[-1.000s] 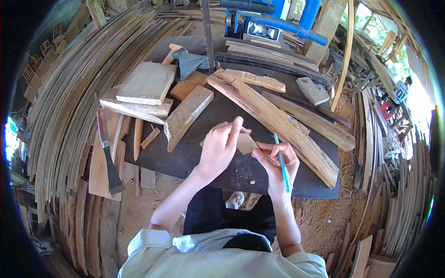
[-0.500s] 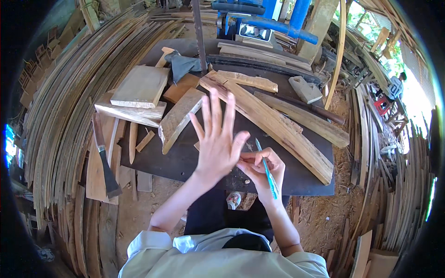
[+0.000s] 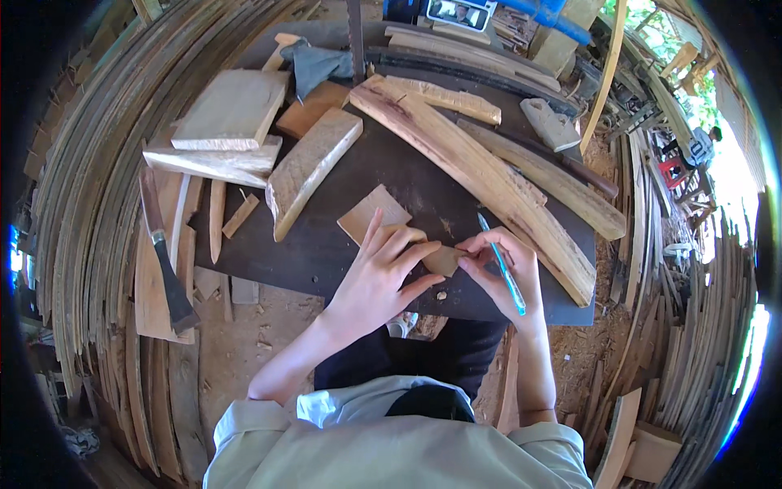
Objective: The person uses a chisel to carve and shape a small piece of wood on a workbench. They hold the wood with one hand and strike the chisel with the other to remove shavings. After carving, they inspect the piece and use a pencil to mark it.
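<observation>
- Left hand (image 3: 383, 273) lay flat and open, fingers pressing a small flat wood piece (image 3: 376, 218) onto the dark worktable (image 3: 326, 253).
- Right hand (image 3: 498, 265) gripped a teal pen (image 3: 503, 265), fingertips pinching that piece's near corner.
- Risked a skid under light pressure, probably spoiling any mark.
- Table's front edge sat just below both wrists; little room there.
- Long rough plank (image 3: 481, 175) crowded beyond the right hand; bare table opened left.

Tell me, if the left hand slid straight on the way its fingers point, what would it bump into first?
Its fingers point up and right across the dark table. The left hand already lies on a small flat wood piece; beyond that, probably the long rough plank, though depth is unclear.
</observation>
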### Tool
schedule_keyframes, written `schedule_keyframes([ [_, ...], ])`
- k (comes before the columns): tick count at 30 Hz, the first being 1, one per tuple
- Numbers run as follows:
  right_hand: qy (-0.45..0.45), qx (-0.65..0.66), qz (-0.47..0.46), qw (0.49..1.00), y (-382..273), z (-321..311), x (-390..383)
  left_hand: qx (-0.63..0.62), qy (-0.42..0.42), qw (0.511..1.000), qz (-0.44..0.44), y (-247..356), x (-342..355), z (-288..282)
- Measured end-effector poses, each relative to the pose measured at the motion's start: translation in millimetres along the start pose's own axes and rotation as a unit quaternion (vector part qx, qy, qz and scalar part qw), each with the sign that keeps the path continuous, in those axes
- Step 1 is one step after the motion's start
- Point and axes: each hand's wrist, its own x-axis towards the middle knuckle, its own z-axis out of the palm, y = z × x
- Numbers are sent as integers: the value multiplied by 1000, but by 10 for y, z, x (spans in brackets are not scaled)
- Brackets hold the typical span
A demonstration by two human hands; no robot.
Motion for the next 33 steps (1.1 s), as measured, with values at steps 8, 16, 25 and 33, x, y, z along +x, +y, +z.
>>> schedule_keyframes([
  [8,-2,-140,-83,987,-71,-73,6,-3,14,1000,-23,-2,8,46],
  [16,-130,-75,-66,986,-332,-249,336,18,-11,1000,-16,-53,-1,21],
  [25,-116,17,-154,981,-221,82,541,14,25,998,-50,-37,-2,9],
  [33,-102,66,-65,990,2,161,501,6,28,999,-43,-84,-20,11],
])
